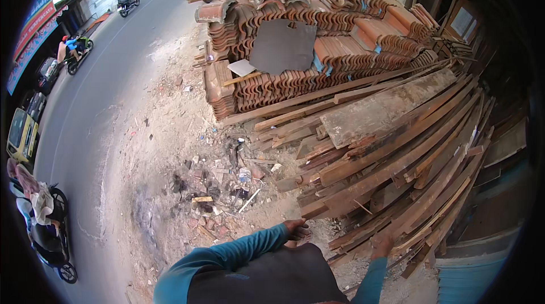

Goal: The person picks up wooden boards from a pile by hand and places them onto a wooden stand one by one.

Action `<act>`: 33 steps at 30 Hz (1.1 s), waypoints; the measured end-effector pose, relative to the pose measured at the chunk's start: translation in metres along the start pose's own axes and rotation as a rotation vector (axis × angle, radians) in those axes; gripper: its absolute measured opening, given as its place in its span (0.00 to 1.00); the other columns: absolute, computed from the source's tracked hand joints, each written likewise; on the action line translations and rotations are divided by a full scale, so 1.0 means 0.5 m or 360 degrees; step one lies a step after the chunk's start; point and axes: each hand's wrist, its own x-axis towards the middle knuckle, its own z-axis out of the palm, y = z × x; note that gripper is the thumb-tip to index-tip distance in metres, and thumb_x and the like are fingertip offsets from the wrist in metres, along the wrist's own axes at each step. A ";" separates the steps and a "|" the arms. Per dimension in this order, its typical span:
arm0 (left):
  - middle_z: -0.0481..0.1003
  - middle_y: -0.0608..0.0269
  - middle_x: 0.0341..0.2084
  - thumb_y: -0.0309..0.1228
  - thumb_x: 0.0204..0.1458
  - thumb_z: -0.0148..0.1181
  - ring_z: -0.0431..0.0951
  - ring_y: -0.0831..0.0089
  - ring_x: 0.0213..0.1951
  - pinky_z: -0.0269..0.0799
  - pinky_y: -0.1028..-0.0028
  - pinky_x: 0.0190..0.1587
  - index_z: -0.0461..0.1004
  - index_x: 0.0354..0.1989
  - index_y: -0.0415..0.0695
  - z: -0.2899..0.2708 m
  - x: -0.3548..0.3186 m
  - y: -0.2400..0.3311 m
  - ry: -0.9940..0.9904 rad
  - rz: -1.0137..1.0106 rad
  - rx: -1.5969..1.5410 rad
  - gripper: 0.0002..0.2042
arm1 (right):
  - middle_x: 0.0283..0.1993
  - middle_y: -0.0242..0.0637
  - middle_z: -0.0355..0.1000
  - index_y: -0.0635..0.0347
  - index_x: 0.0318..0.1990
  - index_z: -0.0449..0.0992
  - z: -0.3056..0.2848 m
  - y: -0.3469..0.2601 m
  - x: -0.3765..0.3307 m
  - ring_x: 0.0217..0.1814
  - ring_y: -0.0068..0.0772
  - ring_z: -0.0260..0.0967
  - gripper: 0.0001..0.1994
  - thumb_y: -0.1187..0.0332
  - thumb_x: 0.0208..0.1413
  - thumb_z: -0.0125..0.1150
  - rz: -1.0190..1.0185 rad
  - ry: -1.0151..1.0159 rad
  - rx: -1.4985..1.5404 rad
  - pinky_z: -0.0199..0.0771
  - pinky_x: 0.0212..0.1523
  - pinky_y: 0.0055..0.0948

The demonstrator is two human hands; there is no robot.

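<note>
A: Timber, weathered brown: a loose heap of planks [397,156] fills the right half of the head view, boards lying roughly parallel, their ends fanned toward the lower left.

B: Hands?

A: Right hand [384,245] is at the lower edge of the heap, touching the ends of the nearest boards. Fingers lie against the wood; whether they grip a board or only rest on it, I cannot tell. Left hand [296,229] sits just short of the plank ends, over bare sandy ground [164,133], fingers curled loosely, nothing visibly in it. Both forearms wear teal sleeves [227,256].

B: What lies behind the planks?

A: Stack of terracotta roof tiles [340,48], rows on edge, touching the far side of the heap. One dark grey flat sheet [283,46] leans on the front of the tiles; a small pale sheet [242,67] is just beside its lower left corner.

B: Ground?

A: Patch of rubble and litter [224,182] left of the plank ends, near the left hand. Beyond it, asphalt road [102,77] curving along the left. A parked motorbike [48,230] stands at lower left, a yellow vehicle [21,133] above it, and a rider on a motorbike [74,51] farther up the road.
</note>
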 end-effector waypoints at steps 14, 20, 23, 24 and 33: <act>0.71 0.47 0.47 0.65 0.47 0.46 0.72 0.54 0.49 0.68 0.62 0.50 0.66 0.55 0.42 0.304 0.130 0.103 -0.0081 0.0782 0.1484 0.39 | 0.51 0.41 0.64 0.61 0.53 0.63 0.063 0.029 -0.099 0.45 0.41 0.66 0.27 0.49 0.54 0.51 0.0335 0.0130 0.0070 0.70 0.35 0.39; 0.65 0.42 0.55 0.62 0.44 0.52 0.63 0.46 0.58 0.56 0.56 0.60 0.60 0.60 0.39 0.539 0.061 0.107 -0.0085 0.0479 0.2009 0.42 | 0.37 0.42 0.72 0.65 0.44 0.71 -0.048 0.113 -0.106 0.33 0.36 0.72 0.19 0.58 0.50 0.57 0.0137 0.0055 -0.0521 0.72 0.28 0.34; 0.65 0.39 0.54 0.62 0.40 0.56 0.66 0.51 0.57 0.64 0.62 0.56 0.58 0.60 0.36 0.571 0.136 0.104 0.0027 0.0410 0.1989 0.46 | 0.34 0.43 0.73 0.66 0.40 0.72 0.004 0.092 -0.099 0.32 0.36 0.72 0.16 0.62 0.48 0.59 -0.0092 0.0028 -0.0605 0.72 0.28 0.33; 0.65 0.38 0.54 0.62 0.39 0.58 0.66 0.51 0.56 0.63 0.62 0.57 0.56 0.61 0.34 0.582 0.140 0.128 -0.0104 0.0388 0.2036 0.49 | 0.33 0.43 0.73 0.67 0.38 0.72 0.024 0.086 -0.089 0.31 0.36 0.72 0.15 0.64 0.47 0.59 -0.0172 0.0046 -0.0603 0.72 0.27 0.33; 0.67 0.40 0.52 0.47 0.33 0.69 0.69 0.53 0.54 0.66 0.65 0.55 0.47 0.62 0.38 0.696 0.099 0.044 -0.0049 0.0311 0.2876 0.50 | 0.31 0.46 0.74 0.66 0.30 0.74 0.020 0.011 -0.191 0.29 0.41 0.74 0.11 0.70 0.38 0.65 -0.0362 0.0204 -0.0628 0.75 0.27 0.31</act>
